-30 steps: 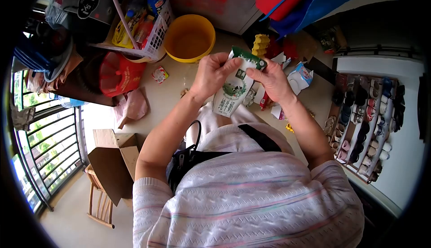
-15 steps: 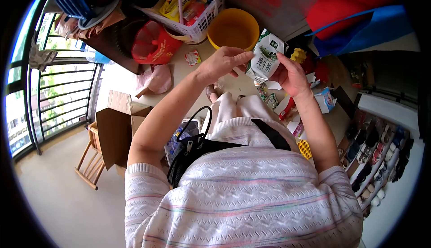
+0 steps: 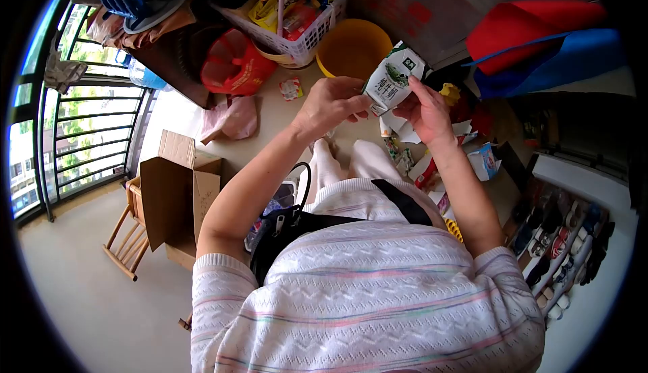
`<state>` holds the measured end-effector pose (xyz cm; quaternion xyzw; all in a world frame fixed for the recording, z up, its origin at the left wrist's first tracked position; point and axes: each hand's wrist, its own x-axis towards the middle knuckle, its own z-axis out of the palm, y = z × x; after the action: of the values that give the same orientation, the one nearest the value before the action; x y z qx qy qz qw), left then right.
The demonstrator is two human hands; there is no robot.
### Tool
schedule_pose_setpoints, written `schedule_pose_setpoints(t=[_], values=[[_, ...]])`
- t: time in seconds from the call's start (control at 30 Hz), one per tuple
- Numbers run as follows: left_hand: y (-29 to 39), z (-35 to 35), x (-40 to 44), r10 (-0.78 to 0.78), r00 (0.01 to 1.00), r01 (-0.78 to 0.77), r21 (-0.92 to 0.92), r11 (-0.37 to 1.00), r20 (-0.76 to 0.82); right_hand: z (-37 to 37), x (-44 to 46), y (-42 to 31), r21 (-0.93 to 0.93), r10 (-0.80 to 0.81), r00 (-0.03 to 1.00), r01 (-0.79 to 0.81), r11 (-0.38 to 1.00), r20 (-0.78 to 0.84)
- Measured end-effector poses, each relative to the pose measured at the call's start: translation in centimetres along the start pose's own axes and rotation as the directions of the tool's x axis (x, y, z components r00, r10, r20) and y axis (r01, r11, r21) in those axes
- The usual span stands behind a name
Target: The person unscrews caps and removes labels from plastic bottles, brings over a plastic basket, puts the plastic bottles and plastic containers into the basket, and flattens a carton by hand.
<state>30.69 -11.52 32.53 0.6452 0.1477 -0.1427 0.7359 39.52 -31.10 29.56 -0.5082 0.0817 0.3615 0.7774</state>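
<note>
A white and green milk carton (image 3: 398, 76) is held up in front of me between both hands, tilted, its printed front facing me. My left hand (image 3: 332, 106) grips the carton's lower left corner, fingers bent and thumb toward the bottom edge. On the right side, my right hand (image 3: 428, 111) has its thumb against the carton's edge, with the other fingers partly hidden behind it. The carton looks somewhat flattened and creased. Behind it on the floor stands a yellow bucket (image 3: 358, 44).
A white plastic basket (image 3: 307, 42) and a red bag (image 3: 236, 63) stand beyond my left hand. An open cardboard box (image 3: 172, 197) is at the left. Scattered packaging (image 3: 482, 160) lies on the floor at right, near a shoe rack (image 3: 560, 238).
My left hand has shifted from the carton's upper left side to its lower left corner. The carton has tilted and its lower part shows less. The view has shifted slightly.
</note>
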Motion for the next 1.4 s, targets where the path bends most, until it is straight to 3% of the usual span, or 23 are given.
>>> schedule_pose_setpoints(t=[0.13, 0.33, 0.43, 0.5, 0.57, 0.63, 0.73, 0.8, 0.83, 0.87, 0.97, 1.03, 1.07, 1.23, 1.4], values=[[0.3, 0.9, 0.5, 0.093, 0.994, -0.074, 0.285, 0.956, -0.054, 0.1, -0.5, 0.3, -0.051, -0.083, 0.995, 0.08, 0.996, -0.055], [1.0, 1.4, 1.1, 0.096, 0.995, -0.08, 0.419, 0.904, -0.017, -0.3, -1.3, -0.2, -0.094, -0.091, 0.994, 0.085, 0.992, -0.06], [0.6, 1.6, 1.6, 0.207, 0.978, -0.173, 0.519, 0.837, -0.009, 0.0, -1.9, -0.6, -0.111, -0.098, 0.993, 0.091, 0.99, -0.059], [0.7, 1.6, 1.9, 0.203, 0.979, -0.184, 0.531, 0.827, 0.024, -0.5, -1.8, -0.6, -0.151, -0.116, 0.991, 0.106, 0.983, -0.062], [0.0, 1.6, 2.1, 0.318, 0.945, -0.294, 0.626, 0.722, 0.076, -0.9, -1.6, -1.0, -0.153, -0.104, 0.992, 0.092, 0.984, -0.066], [-0.2, 1.8, 1.9, 0.306, 0.944, -0.319, 0.594, 0.739, 0.126, -1.3, -1.1, -1.4, -0.143, -0.099, 0.991, 0.086, 0.986, -0.086], [1.4, 1.2, 1.1, 0.165, 0.972, -0.224, 0.439, 0.87, 0.168, -1.1, -0.3, -1.8, -0.061, -0.026, 1.0, 0.026, 0.998, 0.012], [2.1, 0.7, 0.5, 0.012, 0.989, -0.034, 0.145, 0.989, 0.148, -0.4, 0.1, -2.2, -0.048, -0.034, 0.999, 0.035, 0.998, 0.033], [2.5, 0.4, 0.4, -0.063, 0.983, 0.065, -0.005, 0.998, 0.17, -0.4, 0.5, -2.2, -0.124, -0.04, 0.999, 0.041, 0.991, 0.007], [2.4, -0.2, 0.5, -0.076, 0.973, 0.086, -0.037, 0.996, 0.218, 0.0, 0.7, -2.1, -0.145, -0.044, 0.999, 0.047, 0.988, 0.026], [1.2, -0.6, 1.1, -0.08, 0.983, 0.095, -0.09, 0.991, 0.165, 1.9, 0.6, -1.8, -0.17, -0.033, 0.998, 0.042, 0.985, 0.056], [0.7, -1.1, 1.3, -0.074, 0.99, 0.104, -0.283, 0.953, 0.118, 2.3, 0.4, -2.0, -0.115, -0.013, 0.99, 0.029, 0.993, 0.137], [0.7, -1.4, 1.3, -0.088, 0.991, 0.12, -0.358, 0.926, 0.104, 2.0, 0.4, -1.8, -0.172, -0.011, 0.982, 0.044, 0.984, 0.189], [-0.3, -1.6, 2.1, -0.113, 0.993, 0.115, -0.417, 0.901, 0.029, 2.8, -1.2, -0.8, -0.418, 0.065, 0.967, 0.046, 0.907, 0.248], [-0.2, -0.6, 2.3, -0.117, 0.992, 0.087, -0.439, 0.894, -0.041, 2.8, -0.6, 0.0, -0.465, -0.038, 0.972, 0.146, 0.873, 0.234]])
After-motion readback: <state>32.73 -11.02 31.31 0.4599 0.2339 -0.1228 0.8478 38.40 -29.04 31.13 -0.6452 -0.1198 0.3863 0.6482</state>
